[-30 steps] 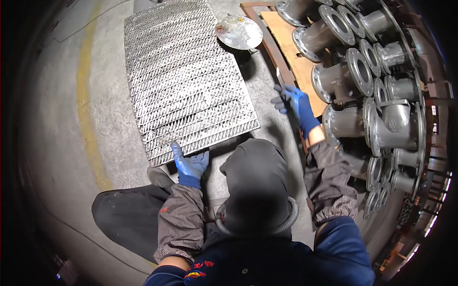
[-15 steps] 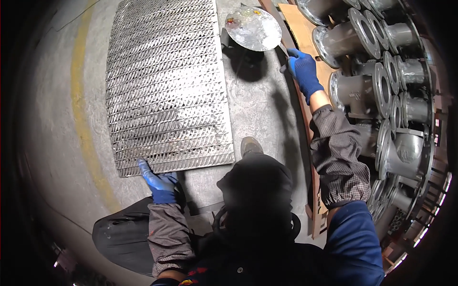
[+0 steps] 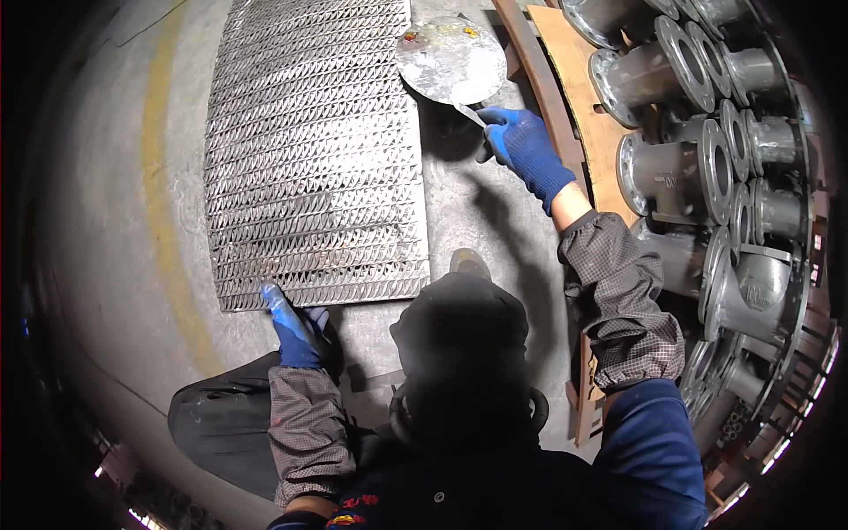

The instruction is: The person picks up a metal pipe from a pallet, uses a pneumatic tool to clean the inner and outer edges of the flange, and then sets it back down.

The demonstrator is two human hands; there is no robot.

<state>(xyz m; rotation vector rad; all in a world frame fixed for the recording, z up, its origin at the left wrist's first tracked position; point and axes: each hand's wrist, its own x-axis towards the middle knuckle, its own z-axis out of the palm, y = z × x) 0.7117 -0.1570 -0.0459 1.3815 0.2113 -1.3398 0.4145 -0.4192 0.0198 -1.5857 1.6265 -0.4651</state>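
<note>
My gloved left hand [image 3: 296,329] grips the near edge of a rectangular metal panel [image 3: 318,168] covered in rows of small slanted metal fins. The thumb lies on top while the other fingers go under the edge, partly hidden. My gloved right hand [image 3: 523,152] is closed round a scraper [image 3: 470,114] with a thin flat blade. Its blade tip meets, or nearly meets, the near rim of a round metal plate [image 3: 455,66]. Small red and orange dabs sit on the plate's far side. Just right of the panel, the plate stands above the floor, its support mostly in shadow.
Several grey flanged pipe fittings [image 3: 680,177] crowd the right side, beside brown cardboard [image 3: 570,75] and a rust-brown beam [image 3: 541,79]. A yellow line [image 3: 157,168] runs along the concrete floor at left. My shoe [image 3: 468,261] is below the panel's right corner.
My right hand has moved left and slightly nearer, bringing the scraper blade to the round plate's rim. The left hand keeps its hold on the panel edge. The view has shifted slightly.
</note>
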